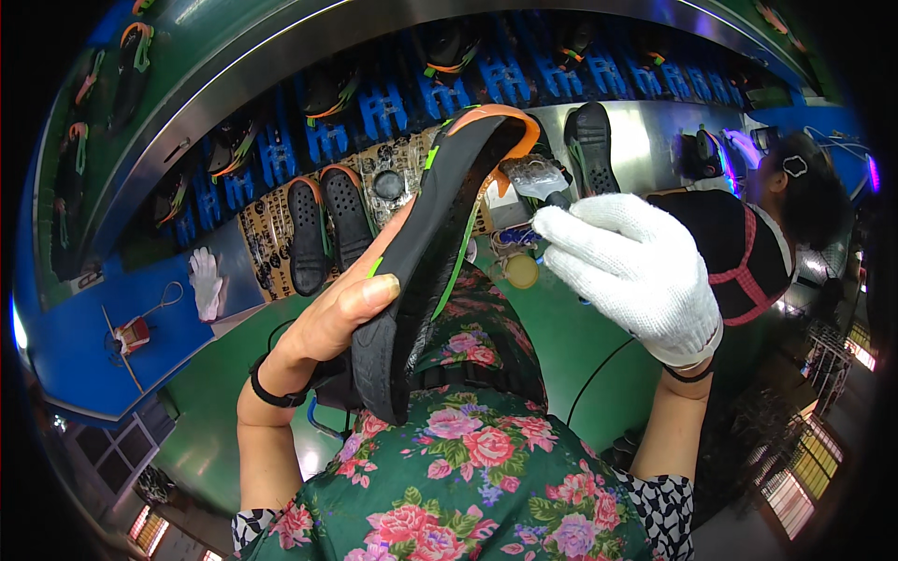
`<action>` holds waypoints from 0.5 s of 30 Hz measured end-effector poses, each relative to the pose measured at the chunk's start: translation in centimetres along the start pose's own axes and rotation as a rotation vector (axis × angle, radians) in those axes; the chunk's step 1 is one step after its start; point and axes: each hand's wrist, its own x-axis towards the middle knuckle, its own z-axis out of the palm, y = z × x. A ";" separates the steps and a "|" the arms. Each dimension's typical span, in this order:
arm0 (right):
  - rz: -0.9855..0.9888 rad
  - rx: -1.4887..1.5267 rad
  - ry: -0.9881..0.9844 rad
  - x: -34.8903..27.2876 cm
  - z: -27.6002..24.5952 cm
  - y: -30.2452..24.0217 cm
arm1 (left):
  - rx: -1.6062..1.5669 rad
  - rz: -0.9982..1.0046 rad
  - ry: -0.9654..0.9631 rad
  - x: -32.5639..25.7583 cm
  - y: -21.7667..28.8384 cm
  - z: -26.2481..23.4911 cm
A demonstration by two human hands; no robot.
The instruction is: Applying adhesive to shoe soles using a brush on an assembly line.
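Black clog, likely light, bendy, best held mid-side, is clamped within your left grip; right grip pinches something dark

passable: gap between raised black shoe and gloved right hand; space between left hand and white glove | blocking: paired clogs ahead-left, lone clog ahead-right, co-worker right

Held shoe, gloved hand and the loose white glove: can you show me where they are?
Held shoe [418, 241], head view: its dark outer side.
Gloved right hand [631, 271], head view: back of the hand.
Loose white glove [206, 284], head view: its middle.
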 end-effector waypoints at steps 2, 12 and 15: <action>0.026 -0.002 -0.030 0.1 -0.2 -0.3 | -0.011 -0.022 -0.002 -0.1 0.2 -0.2; -0.057 -0.022 -0.078 -0.1 0.2 -0.2 | 0.101 0.027 0.056 0.5 2.1 0.7; -0.053 0.019 -0.100 -0.3 -0.2 -0.6 | 0.113 0.002 0.070 0.4 2.0 0.5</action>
